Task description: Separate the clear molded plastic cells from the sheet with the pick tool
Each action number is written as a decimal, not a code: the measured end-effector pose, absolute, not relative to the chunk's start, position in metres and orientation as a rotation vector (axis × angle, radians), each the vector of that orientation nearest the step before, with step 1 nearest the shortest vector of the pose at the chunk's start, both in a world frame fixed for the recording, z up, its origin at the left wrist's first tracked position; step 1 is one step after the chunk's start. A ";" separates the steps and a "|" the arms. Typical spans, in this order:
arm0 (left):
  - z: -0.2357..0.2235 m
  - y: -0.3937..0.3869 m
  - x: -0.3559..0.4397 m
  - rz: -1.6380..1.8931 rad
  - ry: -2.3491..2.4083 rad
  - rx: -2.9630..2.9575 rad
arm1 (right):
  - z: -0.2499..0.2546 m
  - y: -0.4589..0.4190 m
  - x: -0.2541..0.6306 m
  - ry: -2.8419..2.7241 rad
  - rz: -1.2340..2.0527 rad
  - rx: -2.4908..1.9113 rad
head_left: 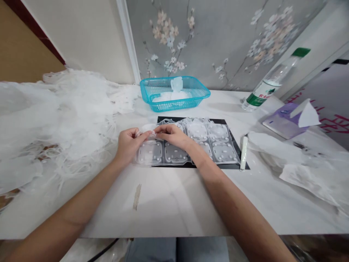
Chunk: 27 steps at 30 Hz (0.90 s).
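Observation:
A translucent sheet of molded square pads (196, 131) lies on a black mat (235, 145) before me. At its far left part, my left hand (131, 143) is closed, thumb and fingers pinching a whitish, see-through edge of the sheet. Close beside it, my right hand (171, 134) reaches in from the right, its fingertips pinched on the same edge. The two hands nearly touch. My fingers partly hide the upper left pads, and the right forearm covers some of the middle ones.
Behind the mat stands a blue plastic basket (176, 107) holding white translucent pieces. A large heap of filmy white scraps (79, 109) covers the left. Rightward are a green-capped bottle (263, 91), a purple tissue pack (286, 118), a pale stick (243, 153) and crumpled white sheeting (308, 178).

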<state>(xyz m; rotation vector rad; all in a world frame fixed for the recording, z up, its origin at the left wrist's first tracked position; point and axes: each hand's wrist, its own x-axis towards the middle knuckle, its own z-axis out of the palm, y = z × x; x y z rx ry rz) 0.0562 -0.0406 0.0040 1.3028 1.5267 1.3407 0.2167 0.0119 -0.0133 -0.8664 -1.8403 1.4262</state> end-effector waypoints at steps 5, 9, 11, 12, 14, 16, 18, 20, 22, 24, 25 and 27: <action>0.005 -0.041 0.057 1.342 1.543 1.324 | -0.013 0.012 0.216 -1.779 1.483 -0.864; 0.004 -0.041 0.056 1.333 1.537 1.315 | -0.011 0.010 0.217 -1.763 1.497 -0.861; 0.003 -0.040 0.055 1.323 1.522 1.306 | -0.009 0.009 0.217 -1.784 1.482 -0.868; 0.003 -0.040 0.055 1.316 1.513 1.304 | -0.009 0.007 0.217 -1.810 1.456 -0.881; 0.004 -0.040 0.054 1.301 1.496 1.309 | -0.009 0.005 0.215 -1.890 1.344 -0.917; 0.004 -0.039 0.054 1.302 1.494 1.313 | -0.010 0.003 0.212 -1.927 1.209 -0.923; 0.004 -0.039 0.054 1.328 1.507 1.303 | -0.012 0.004 0.209 -1.822 1.132 -0.912; 0.003 -0.038 0.053 1.356 1.520 1.291 | -0.013 0.008 0.210 -1.609 1.134 -0.916; 0.003 -0.037 0.053 1.380 1.530 1.283 | -0.012 0.011 0.215 -1.410 1.160 -0.951; 0.002 -0.036 0.052 1.417 1.549 1.263 | -0.009 0.013 0.225 -1.319 1.192 -0.985; 0.002 -0.035 0.052 1.440 1.564 1.246 | -0.007 0.013 0.231 -1.304 1.202 -0.996; 0.001 -0.034 0.051 1.485 1.606 1.205 | -0.001 0.012 0.245 -1.289 1.202 -0.998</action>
